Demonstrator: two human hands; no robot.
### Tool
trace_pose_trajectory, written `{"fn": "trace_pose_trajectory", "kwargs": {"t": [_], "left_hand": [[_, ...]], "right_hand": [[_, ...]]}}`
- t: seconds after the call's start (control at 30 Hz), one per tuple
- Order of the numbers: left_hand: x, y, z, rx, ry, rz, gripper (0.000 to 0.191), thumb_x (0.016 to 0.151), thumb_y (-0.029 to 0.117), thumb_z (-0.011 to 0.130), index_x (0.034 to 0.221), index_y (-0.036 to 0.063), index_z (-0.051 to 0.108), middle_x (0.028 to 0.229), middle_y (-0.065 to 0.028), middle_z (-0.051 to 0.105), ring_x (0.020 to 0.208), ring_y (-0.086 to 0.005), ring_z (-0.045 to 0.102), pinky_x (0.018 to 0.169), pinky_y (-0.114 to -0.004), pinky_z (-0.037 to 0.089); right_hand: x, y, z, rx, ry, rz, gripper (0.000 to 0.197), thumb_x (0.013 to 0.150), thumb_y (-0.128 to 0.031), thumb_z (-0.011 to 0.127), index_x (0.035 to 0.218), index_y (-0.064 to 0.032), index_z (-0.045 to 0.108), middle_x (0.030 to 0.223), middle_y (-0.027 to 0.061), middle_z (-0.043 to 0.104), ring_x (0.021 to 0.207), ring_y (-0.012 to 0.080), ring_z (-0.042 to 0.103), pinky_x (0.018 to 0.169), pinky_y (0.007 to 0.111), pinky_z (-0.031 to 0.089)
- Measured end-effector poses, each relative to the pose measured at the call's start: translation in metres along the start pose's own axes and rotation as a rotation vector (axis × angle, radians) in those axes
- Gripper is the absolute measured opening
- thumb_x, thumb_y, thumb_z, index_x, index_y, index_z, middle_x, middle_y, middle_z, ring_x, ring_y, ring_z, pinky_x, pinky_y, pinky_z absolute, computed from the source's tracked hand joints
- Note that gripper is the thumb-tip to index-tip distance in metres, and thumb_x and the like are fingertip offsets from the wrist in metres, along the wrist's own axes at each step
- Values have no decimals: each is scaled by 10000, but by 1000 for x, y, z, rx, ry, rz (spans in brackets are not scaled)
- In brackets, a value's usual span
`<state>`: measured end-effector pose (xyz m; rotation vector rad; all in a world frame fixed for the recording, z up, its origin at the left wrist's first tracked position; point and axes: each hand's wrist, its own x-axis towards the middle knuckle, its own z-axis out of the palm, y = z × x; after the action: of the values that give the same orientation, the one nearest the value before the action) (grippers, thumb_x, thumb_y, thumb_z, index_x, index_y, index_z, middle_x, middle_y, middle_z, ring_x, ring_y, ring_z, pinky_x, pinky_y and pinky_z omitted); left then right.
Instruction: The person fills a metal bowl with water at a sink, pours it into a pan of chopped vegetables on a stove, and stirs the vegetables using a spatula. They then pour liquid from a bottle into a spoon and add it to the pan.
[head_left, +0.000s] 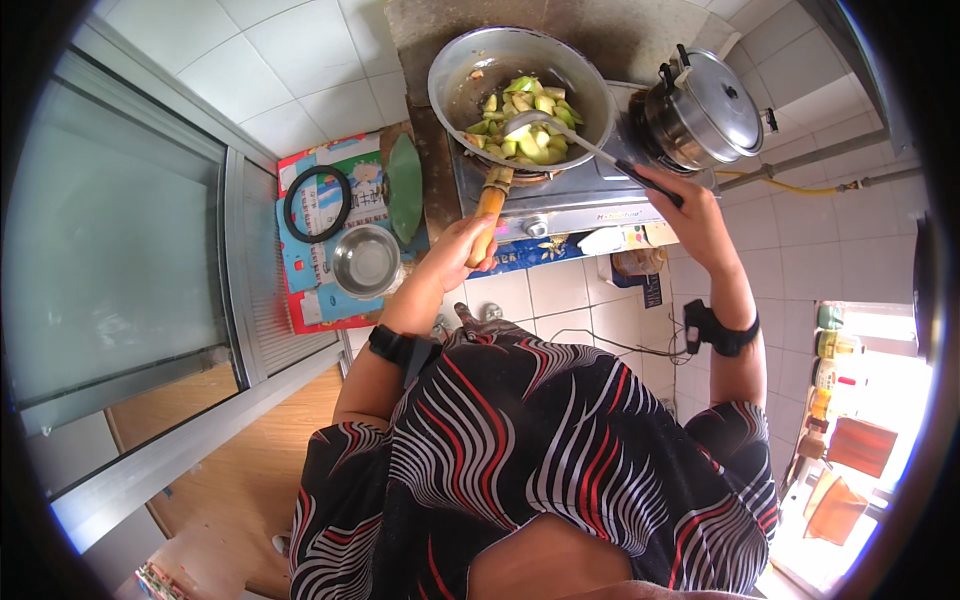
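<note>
A deep metal wok (450, 82) sits over the near burner of the gas stove (574, 212). My left hand (455, 253) is closed around its wooden handle (491, 202). Chopped pale green vegetable pieces (536, 146) lie heaped in the bottom of the wok. From the right, my right hand (690, 214) grips the black handle of a metal ladle (592, 146). The ladle's bowl rests among the pieces, its rounded back facing up.
A lidded steel pot (705, 112) stands on the right burner. Left of the stove are a steel bowl (366, 261), a black ring (317, 204) and a green lid-like object (405, 187). A sliding glass door (120, 247) borders the left side. Jars (825, 345) line the windowsill at right.
</note>
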<state>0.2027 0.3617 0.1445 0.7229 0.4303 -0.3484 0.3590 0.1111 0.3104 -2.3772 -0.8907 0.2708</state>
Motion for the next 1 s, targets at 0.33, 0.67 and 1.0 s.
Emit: {"fn": "trace_pose_trajectory", "kwargs": {"t": [0.33, 0.67, 1.0], "left_hand": [[2, -2, -3, 22, 4, 14, 304, 901, 344, 515, 961, 47, 506, 647, -36, 497, 509, -138, 469, 487, -261, 380], [-3, 2, 1, 10, 33, -4, 335, 898, 350, 522, 1014, 36, 523, 648, -33, 503, 511, -135, 474, 488, -259, 390], [-3, 2, 6, 41, 80, 0, 370, 893, 329, 515, 1065, 4, 553, 630, -20, 487, 465, -107, 421, 548, -267, 400]], "right_hand": [[-14, 20, 12, 80, -145, 243, 292, 875, -122, 543, 1158, -68, 583, 738, 88, 592, 638, 119, 483, 627, 259, 423], [13, 18, 83, 191, 132, 126, 307, 857, -168, 579, 1156, -102, 589, 583, 112, 509, 502, 177, 439, 518, 290, 394], [30, 19, 90, 0, 115, 243, 285, 865, -220, 549, 1138, -156, 599, 727, 222, 591, 661, 363, 583, 607, 378, 464]]}}
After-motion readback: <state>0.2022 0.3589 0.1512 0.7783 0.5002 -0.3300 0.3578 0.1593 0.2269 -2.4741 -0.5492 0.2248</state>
